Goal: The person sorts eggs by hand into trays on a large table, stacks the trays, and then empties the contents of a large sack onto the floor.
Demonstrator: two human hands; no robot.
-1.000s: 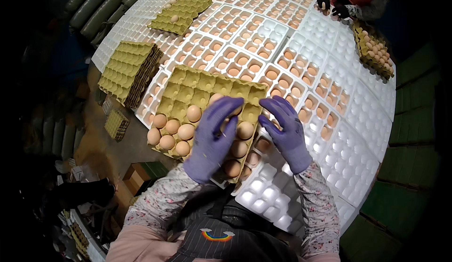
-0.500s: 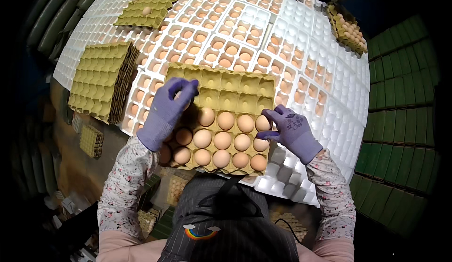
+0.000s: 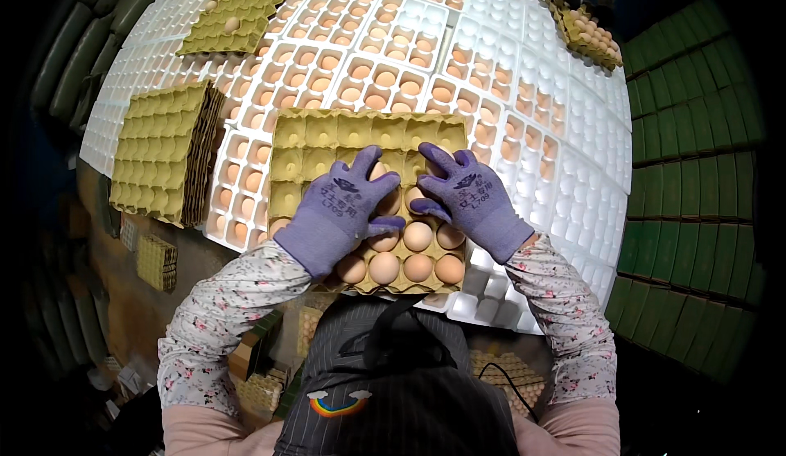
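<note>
In front of me, close to my body, lies a yellow-green pulp egg tray [image 3: 327, 132], with brown eggs in its nearer rows and bare cups along its far side. My left hand [image 3: 340, 208], in a purple glove, curls its fingers and thumb around eggs [image 3: 389, 203] in the middle of the tray. Just to its right, my right hand [image 3: 470, 198], gloved alike, has finger and thumb around another egg [image 3: 415, 201]. Uncovered by the hands, several eggs [image 3: 417, 268] sit in the nearest row. The left hand hides the tray's left part.
White moulded trays [image 3: 565, 235], many holding eggs, cover the large table. A stack of pulp trays [image 3: 151, 153] stands at left; another pulp tray [image 3: 237, 6] lies behind it. Loaded pulp tray [image 3: 585, 32] at far right, beside a partly visible person. Green crates [image 3: 684, 178] line the right.
My left hand has moved right and my right hand left, from the tray's sides to its middle, where both now close around eggs. The view has shifted slightly.
</note>
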